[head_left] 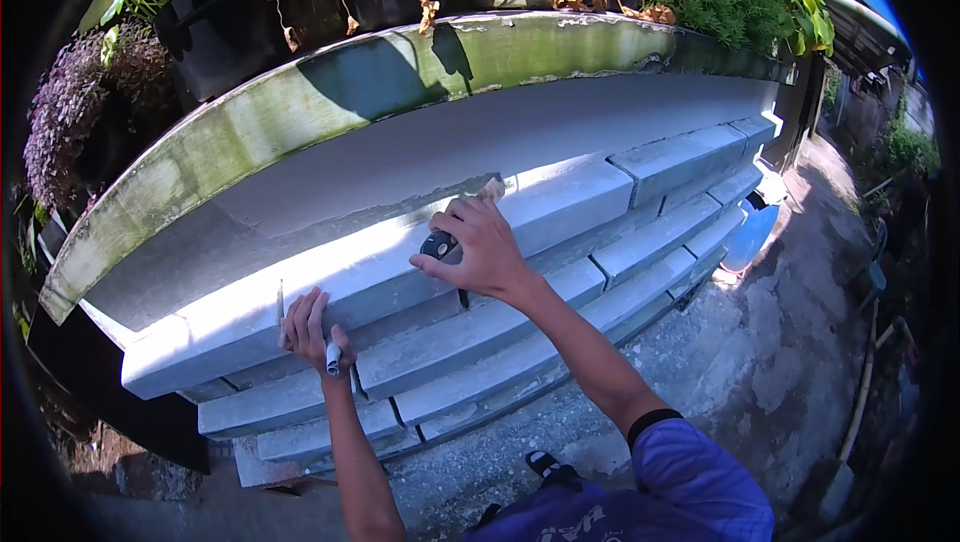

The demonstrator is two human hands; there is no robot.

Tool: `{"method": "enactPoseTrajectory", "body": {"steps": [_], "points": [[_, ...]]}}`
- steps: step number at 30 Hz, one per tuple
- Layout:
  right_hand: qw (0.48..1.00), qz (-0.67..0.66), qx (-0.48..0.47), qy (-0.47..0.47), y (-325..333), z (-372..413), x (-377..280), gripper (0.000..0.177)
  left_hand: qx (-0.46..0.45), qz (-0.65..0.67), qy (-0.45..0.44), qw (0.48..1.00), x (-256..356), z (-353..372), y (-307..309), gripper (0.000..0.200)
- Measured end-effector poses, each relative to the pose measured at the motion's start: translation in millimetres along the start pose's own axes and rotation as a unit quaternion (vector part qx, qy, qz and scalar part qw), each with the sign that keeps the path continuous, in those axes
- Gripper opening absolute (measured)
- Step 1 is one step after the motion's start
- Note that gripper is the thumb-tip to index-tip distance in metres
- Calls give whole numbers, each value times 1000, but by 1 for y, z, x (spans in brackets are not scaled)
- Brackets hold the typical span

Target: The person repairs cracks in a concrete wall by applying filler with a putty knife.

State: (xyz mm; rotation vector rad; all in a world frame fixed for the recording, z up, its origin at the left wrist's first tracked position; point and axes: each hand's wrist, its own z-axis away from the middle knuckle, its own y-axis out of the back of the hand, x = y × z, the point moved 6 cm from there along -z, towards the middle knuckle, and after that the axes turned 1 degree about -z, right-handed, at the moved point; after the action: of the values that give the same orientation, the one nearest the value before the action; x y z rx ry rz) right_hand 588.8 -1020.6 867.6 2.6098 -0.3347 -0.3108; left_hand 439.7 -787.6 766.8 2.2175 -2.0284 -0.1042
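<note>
My right hand [482,247] is closed around a dark, blunt-ended tool [438,244], low over the top of the pale grey block ledge [575,197]. Just past its fingers, a tan, bristle-like tip [492,189] shows against the wall; the grip hides whether it belongs to the tool. My left hand [312,330] rests at the front edge of the ledge farther left, fingers curled around a slim white tube [333,357]. A thin upright sliver [281,300] shows beside its fingertips.
Stepped courses of blocks [490,352] drop toward the concrete ground [720,392]. A mossy curved rim [250,132] overhangs the wall, with dark plant pots [225,22] above. A blue container [750,235] stands at the right end.
</note>
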Motion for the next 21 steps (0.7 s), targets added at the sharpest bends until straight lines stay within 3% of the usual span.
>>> {"method": "enactPoseTrajectory", "body": {"steps": [3, 6, 21], "points": [[996, -64, -52, 23, -3, 4, -26, 48, -5, 0, 2, 1000, 1, 0, 0, 44], [999, -30, -34, -7, 0, -1, 8, 48, -18, 3, 8, 1000, 1, 3, 2, 45], [997, -63, -51, -3, -4, 7, -6, 47, -33, 22, 11, 999, -1, 1, 0, 48]]}}
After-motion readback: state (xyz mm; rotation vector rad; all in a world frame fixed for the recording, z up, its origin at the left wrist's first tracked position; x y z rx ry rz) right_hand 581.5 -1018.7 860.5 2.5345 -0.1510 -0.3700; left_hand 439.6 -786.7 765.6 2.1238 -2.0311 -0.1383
